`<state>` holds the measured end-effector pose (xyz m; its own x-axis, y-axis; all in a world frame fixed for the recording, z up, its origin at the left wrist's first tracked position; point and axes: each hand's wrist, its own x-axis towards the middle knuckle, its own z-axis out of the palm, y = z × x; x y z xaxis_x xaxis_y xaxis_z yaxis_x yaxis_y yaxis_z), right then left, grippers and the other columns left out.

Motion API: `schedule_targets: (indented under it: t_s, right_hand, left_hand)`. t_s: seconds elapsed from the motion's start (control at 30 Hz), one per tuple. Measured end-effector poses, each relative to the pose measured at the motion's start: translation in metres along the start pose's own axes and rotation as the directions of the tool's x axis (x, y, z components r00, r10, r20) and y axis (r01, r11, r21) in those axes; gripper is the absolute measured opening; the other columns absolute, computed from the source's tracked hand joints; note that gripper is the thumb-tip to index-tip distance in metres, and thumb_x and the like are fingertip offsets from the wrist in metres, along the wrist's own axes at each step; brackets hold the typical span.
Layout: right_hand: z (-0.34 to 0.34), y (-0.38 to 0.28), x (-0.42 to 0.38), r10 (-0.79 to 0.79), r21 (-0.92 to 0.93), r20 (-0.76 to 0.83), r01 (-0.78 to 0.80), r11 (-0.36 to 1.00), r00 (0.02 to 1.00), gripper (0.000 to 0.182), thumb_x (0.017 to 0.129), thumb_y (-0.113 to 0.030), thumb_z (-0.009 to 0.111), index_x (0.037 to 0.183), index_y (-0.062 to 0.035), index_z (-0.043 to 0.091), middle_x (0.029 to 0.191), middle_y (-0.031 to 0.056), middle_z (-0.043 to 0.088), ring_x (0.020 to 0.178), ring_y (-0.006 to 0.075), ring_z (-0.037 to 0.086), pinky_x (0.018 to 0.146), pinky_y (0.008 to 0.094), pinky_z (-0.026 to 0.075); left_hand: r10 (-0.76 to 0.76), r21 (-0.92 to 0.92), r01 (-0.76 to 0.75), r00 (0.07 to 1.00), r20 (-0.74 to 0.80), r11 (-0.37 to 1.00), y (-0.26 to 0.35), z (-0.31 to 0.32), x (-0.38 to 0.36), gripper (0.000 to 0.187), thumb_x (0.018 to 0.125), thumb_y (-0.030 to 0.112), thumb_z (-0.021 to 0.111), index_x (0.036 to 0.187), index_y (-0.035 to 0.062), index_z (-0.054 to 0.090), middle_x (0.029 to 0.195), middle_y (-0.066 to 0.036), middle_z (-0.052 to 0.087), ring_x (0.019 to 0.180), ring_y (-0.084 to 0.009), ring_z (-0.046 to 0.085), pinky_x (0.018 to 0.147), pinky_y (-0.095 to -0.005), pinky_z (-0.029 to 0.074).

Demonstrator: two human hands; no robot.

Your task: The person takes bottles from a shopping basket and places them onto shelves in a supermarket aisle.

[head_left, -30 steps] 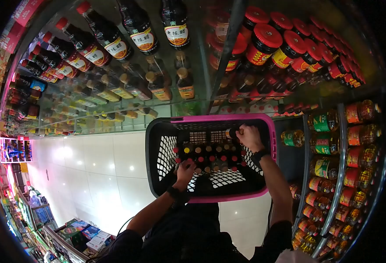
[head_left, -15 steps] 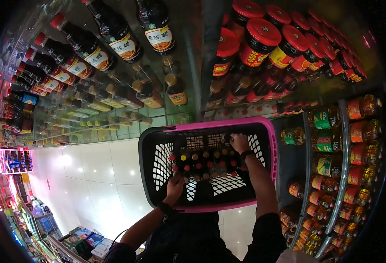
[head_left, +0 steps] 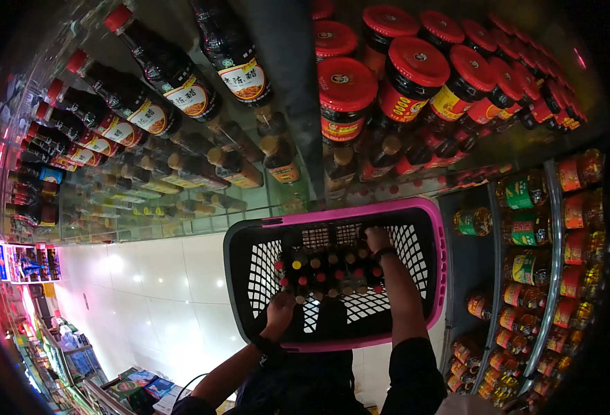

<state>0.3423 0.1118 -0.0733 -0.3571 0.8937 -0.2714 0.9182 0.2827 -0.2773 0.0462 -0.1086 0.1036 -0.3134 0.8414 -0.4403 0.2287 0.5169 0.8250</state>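
A black shopping basket with a pink rim is in front of my body. Inside it, dark bottles stand packed upright in rows, their red, brown and yellow caps facing up. At the near left corner of this cluster, my left hand is closed around the top of a bottle. My right hand reaches to the far right corner, its fingers curled on what looks like a dark bottle top. My fingers and the shadow hide much of both held bottles.
Beyond the basket, a glass shelf holds labelled dark vinegar bottles on the left and red-lidded jars on the right. Oil bottles line racks at the right. White floor tiles show at the left, with stacked boxes lower down.
The view has shifted, so the basket and shelves sit lower in it. My right hand has moved slightly left, closer in to the bottle cluster. My left hand keeps its place at the bottles.
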Motion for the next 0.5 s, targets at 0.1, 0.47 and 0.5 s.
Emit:
schedule_targets:
  t_s: [0.1,0.47,0.5]
  right_hand:
    - [0.011,0.001,0.002,-0.001,-0.028,-0.023,0.001,1.000,1.000,0.023,0.084,-0.013,0.048,0.064,-0.0027,0.045,0.057,0.0145,0.041,0.050,0.0268,0.043,0.049,0.0444,0.041]
    - [-0.059,-0.025,-0.018,0.182,0.187,0.009,-0.181,0.966,0.983,0.022,0.072,-0.023,0.057,0.080,-0.0037,0.061,0.093,0.0156,0.059,0.088,0.0320,0.055,0.075,0.0414,0.045]
    - [-0.076,-0.032,-0.029,0.259,0.270,-0.063,-0.233,0.934,0.964,0.023,0.073,-0.025,0.057,0.080,-0.0030,0.060,0.093,0.0146,0.059,0.087,0.0318,0.055,0.075,0.0414,0.044]
  left_hand:
    - [-0.015,0.060,0.014,1.000,0.012,0.998,0.014,-0.002,0.002,0.019,0.075,0.021,0.051,0.075,0.0032,0.058,0.072,-0.011,0.057,0.071,-0.0255,0.057,0.062,-0.0350,0.043]
    - [0.013,0.002,-0.013,1.000,-0.025,1.000,0.019,0.005,0.012,0.016,0.073,0.016,0.054,0.076,0.0014,0.059,0.070,-0.010,0.059,0.067,-0.0211,0.057,0.061,-0.0325,0.043]
    - [0.023,-0.004,-0.023,0.999,-0.027,1.000,0.020,0.006,0.011,0.016,0.073,0.016,0.054,0.076,0.0014,0.059,0.070,-0.010,0.059,0.067,-0.0211,0.057,0.061,-0.0325,0.043]
